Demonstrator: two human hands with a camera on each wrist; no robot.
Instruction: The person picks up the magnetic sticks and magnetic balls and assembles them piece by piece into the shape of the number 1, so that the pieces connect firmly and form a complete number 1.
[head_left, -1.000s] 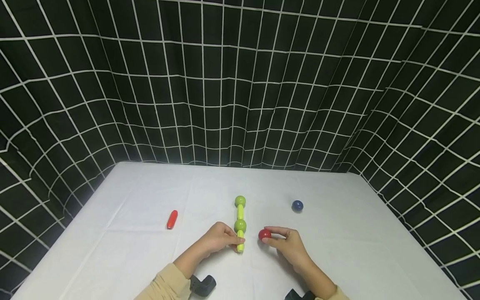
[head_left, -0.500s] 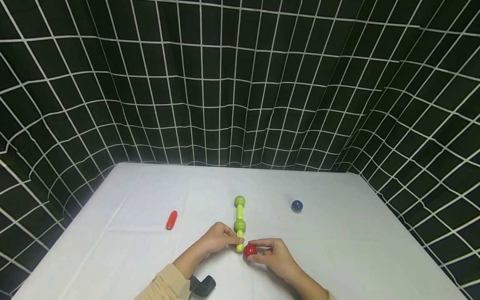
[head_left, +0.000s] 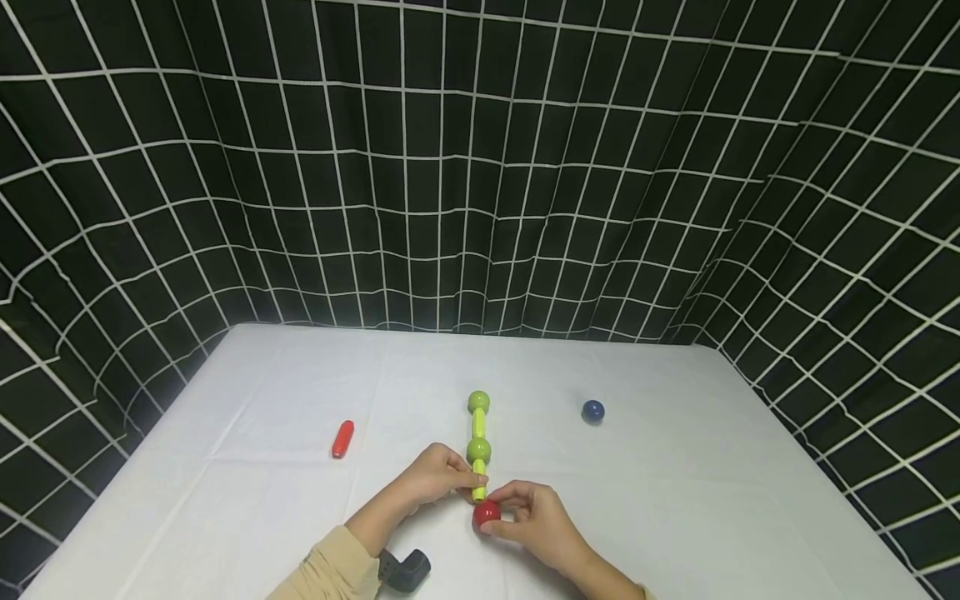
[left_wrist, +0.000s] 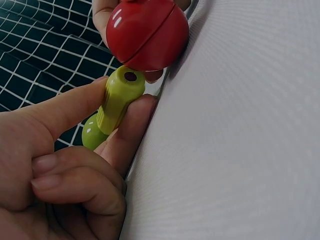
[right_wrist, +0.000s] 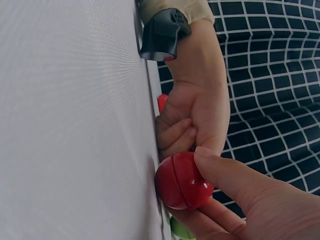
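A chain of two green balls (head_left: 478,451) and two yellow-green rods lies on the table, pointing away from me. My left hand (head_left: 441,477) pinches the near yellow-green rod (left_wrist: 119,97) between thumb and finger; in the left wrist view its free end shows a dark round spot. My right hand (head_left: 542,525) holds a red ball (head_left: 486,517) between thumb and fingers, right at that free end. Whether ball and rod touch, I cannot tell. A seam runs round the red ball in the right wrist view.
On the left side of the white table (head_left: 247,500) lies a red rod (head_left: 342,439). A dark blue ball (head_left: 592,411) rests at the back right. Black curtain with a white grid (head_left: 450,167) surrounds the table. A dark wrist device (head_left: 405,572) sits on my left wrist.
My right hand has carried the red ball left and nearer to me, from beside the chain to the near rod's free end. The left hand has kept its pinch in place.
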